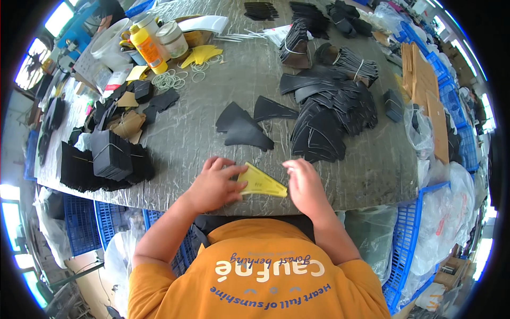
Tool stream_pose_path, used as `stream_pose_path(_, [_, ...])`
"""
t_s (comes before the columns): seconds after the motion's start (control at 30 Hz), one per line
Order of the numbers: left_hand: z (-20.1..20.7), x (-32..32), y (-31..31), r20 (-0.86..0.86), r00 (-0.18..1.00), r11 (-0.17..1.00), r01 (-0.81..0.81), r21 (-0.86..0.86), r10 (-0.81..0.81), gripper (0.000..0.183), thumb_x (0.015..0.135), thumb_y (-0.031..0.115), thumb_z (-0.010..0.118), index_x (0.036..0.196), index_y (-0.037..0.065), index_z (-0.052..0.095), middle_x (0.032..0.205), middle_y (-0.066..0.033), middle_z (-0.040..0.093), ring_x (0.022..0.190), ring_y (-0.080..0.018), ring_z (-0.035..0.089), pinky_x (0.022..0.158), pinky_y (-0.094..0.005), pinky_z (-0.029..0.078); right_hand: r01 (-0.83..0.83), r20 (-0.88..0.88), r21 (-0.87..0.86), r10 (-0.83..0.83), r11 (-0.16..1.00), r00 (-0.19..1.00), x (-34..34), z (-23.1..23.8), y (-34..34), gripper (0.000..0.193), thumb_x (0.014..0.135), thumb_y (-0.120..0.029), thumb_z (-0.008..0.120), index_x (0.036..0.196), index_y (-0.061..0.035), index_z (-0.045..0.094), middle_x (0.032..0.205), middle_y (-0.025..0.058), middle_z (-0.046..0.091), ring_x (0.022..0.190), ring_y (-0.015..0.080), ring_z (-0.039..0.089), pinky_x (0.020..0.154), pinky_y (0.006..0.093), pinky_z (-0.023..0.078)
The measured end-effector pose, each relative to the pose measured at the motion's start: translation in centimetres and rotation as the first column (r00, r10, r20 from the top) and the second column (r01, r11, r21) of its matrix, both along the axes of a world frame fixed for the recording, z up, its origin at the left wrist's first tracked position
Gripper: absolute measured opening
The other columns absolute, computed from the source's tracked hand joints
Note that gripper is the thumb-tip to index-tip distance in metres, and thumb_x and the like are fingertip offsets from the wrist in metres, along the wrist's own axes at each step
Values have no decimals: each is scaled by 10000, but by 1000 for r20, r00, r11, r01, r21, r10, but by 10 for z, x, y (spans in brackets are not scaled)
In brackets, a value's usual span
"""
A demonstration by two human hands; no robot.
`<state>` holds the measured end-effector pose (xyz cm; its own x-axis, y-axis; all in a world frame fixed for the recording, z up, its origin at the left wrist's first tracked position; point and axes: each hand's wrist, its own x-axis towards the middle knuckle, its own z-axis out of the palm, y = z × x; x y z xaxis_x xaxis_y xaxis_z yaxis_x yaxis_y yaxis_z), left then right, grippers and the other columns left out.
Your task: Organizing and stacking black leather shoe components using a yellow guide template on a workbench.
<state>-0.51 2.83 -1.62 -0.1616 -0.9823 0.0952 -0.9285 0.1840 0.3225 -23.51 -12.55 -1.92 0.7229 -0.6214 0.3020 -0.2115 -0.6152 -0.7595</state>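
A yellow triangular template (261,182) with a slot and writing on it lies near the table's front edge, between my hands. My left hand (217,184) is at its wide end, thumb and fingers closed about that edge. At the narrow end is my right hand (305,187), its fingers curled together beside the template; whether they hold anything small is hidden. Just beyond lie loose black cut pieces (241,127), and another curved black piece (273,109). A large fanned heap of black pieces (321,130) is to the right.
Stacked black pieces (111,155) stand at the left. Behind them are rubber bands (169,80), a yellow bottle (148,49) and a lidded jar (171,39). Tied black bundles (357,64) lie at the far right. Blue crates (406,239) flank the table's front edge.
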Motion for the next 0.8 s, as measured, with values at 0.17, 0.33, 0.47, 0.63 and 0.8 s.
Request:
stream_pose_path(0.17, [-11, -20, 43, -94, 996, 998, 1, -57, -7, 443, 656, 337, 836, 1051, 165, 731, 1362, -60, 589, 1227, -305, 512, 1081, -553, 362, -51, -252, -201, -1, 978, 968, 28, -18, 15, 225, 768, -74, 705, 984, -63, 642, 926, 84, 608, 930, 314, 615, 782, 425, 542])
stream_pose_path(0.33, [-20, -27, 54, -131, 991, 982, -24, -185, -1, 351, 696, 258, 815, 1004, 112, 731, 1270, -59, 657, 1120, -280, 593, 1040, -540, 417, -27, -190, 33, 33, 999, 981, 28, -8, 19, 165, 713, -32, 689, 867, -76, 649, 826, 109, 675, 838, 323, 640, 740, 439, 536])
stream_pose_path(0.47, [-21, -26, 53, -158, 987, 975, -22, -220, -14, 315, 714, 206, 789, 1001, 96, 722, 1230, -68, 676, 1097, -277, 607, 1034, -547, 419, 203, -125, 95, -191, 974, 974, 6, 32, -33, 162, 723, 5, 683, 868, -64, 656, 826, 130, 657, 777, 325, 651, 706, 429, 530])
stream_pose_path(0.63, [-23, -27, 52, -147, 989, 966, -28, -259, -10, 353, 664, 148, 801, 999, 102, 701, 1202, -69, 682, 1068, -284, 625, 1003, -537, 452, 272, -72, -534, -364, 801, 929, 12, 62, -72, 230, 717, -91, 767, 922, -101, 665, 946, 45, 650, 972, 297, 592, 832, 423, 509])
stream_pose_path(0.8, [-34, -28, 54, -139, 990, 926, -61, -373, 9, 317, 739, 59, 755, 1049, 38, 696, 1131, -112, 710, 986, -288, 676, 913, -468, 525, -70, -280, -391, -46, 918, 959, 72, 11, -37, 304, 738, -117, 793, 1001, -58, 653, 997, 97, 637, 998, 302, 603, 830, 402, 536])
